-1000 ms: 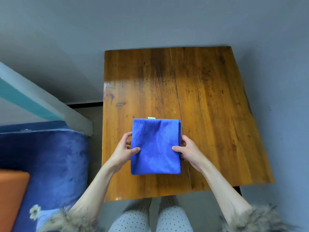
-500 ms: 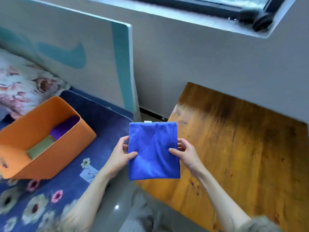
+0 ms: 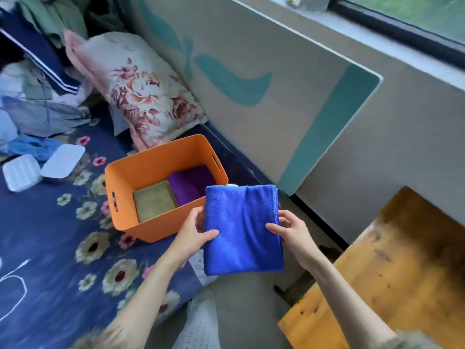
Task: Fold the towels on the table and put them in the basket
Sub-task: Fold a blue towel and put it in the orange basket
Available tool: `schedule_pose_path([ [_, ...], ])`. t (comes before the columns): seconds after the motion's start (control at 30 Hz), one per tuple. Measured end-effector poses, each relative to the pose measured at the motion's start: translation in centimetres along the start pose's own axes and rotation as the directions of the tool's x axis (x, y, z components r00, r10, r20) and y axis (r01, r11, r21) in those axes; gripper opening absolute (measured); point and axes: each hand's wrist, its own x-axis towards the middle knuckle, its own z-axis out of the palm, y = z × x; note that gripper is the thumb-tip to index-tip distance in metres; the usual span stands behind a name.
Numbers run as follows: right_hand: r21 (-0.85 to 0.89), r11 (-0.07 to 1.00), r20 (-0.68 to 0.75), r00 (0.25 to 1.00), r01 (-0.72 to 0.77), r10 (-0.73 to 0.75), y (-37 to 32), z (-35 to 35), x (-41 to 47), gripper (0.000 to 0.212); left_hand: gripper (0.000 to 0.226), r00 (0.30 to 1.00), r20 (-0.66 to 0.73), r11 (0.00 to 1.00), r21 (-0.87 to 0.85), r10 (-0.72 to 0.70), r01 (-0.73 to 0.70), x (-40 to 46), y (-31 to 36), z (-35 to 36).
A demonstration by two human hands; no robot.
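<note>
Towel, blue microfibre, folded (image 3: 242, 230), pinched flat at opposite edges by left hand (image 3: 191, 235) and right hand (image 3: 293, 234), presumably keeping folds intact for orange basket (image 3: 161, 172) beside it.

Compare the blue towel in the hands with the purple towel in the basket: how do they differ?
The blue towel is held in the air by the left hand and right hand, beside the orange basket; the purple towel lies inside it, next to an olive towel. The blue one shows whole; the basket's front wall hides part of the purple one. Both are folded.
</note>
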Motion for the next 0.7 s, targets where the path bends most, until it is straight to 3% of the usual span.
schedule_pose_path([
  [0.27,-0.041,0.997,0.103,0.993,-0.060,0.064,-5.4,16.1,13.3,0.019,0.041,0.973,-0.202,0.991,-0.099,-0.107,0.088,9.8,0.9,-15.3],
  [0.37,-0.157,0.983,0.176,0.977,-0.091,0.119,-6.0,21.2,18.0,0.015,0.039,0.946,-0.286,0.988,-0.083,-0.152,0.133,12.9,-0.2,-19.6],
  [0.5,-0.270,0.940,0.234,0.932,-0.211,0.277,-3.7,26.0,24.1,0.017,0.041,0.886,-0.391,0.968,-0.069,-0.249,0.242,16.8,-3.9,-22.5],
  [0.7,-0.322,0.864,0.160,0.878,-0.386,0.452,2.5,29.9,29.9,0.023,0.047,0.801,-0.460,0.880,0.080,-0.384,0.467,20.8,-9.6,-23.1],
])
